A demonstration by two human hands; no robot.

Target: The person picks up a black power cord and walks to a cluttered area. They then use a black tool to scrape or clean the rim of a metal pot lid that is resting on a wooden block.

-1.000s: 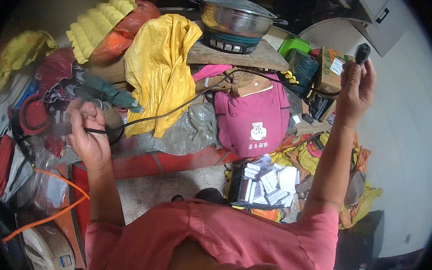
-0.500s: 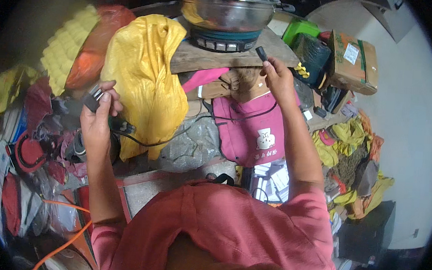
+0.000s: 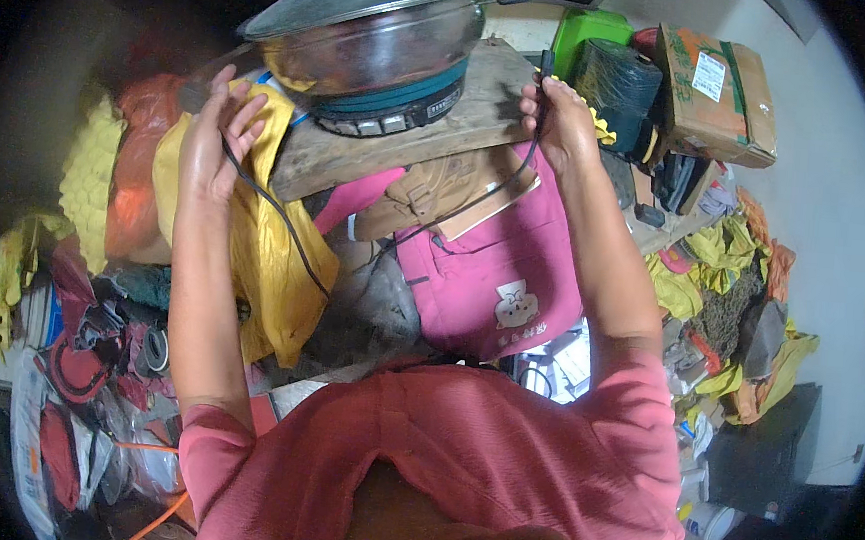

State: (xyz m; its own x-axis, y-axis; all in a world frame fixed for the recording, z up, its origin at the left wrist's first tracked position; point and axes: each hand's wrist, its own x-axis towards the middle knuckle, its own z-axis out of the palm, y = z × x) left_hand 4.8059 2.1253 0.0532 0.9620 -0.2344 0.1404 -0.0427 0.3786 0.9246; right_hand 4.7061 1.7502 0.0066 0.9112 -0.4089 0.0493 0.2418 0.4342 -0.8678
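Observation:
My left hand (image 3: 224, 120) is up at the pot's left, fingers curled round a dark, blurred plug (image 3: 196, 93), a black cable (image 3: 267, 198) hanging below. My right hand (image 3: 563, 124) is closed on a slim black connector (image 3: 547, 62) held upright at the board's right end; cable runs down from it. Between my hands a lidded steel pot (image 3: 367, 55) sits on a black-and-teal electric cooker (image 3: 383, 116) on a wooden board (image 3: 310, 161). A yellow woven sack (image 3: 285, 300) hangs at the left; a pink bag (image 3: 483, 264) lies below the board.
A green bin (image 3: 584, 35), a dark wrapped bundle (image 3: 611, 82) and a taped cardboard box (image 3: 715, 109) stand at back right. Piled bags and cloths (image 3: 714, 255) fill the right; more clutter (image 3: 84, 376) and an orange cord (image 3: 149, 529) are at left. White papers (image 3: 561, 364) show below the pink bag.
My left hand has risen toward the pot's left side with its plug. My right hand first moved inward and down, then slightly up. The pot appears nearer as my view shifted.

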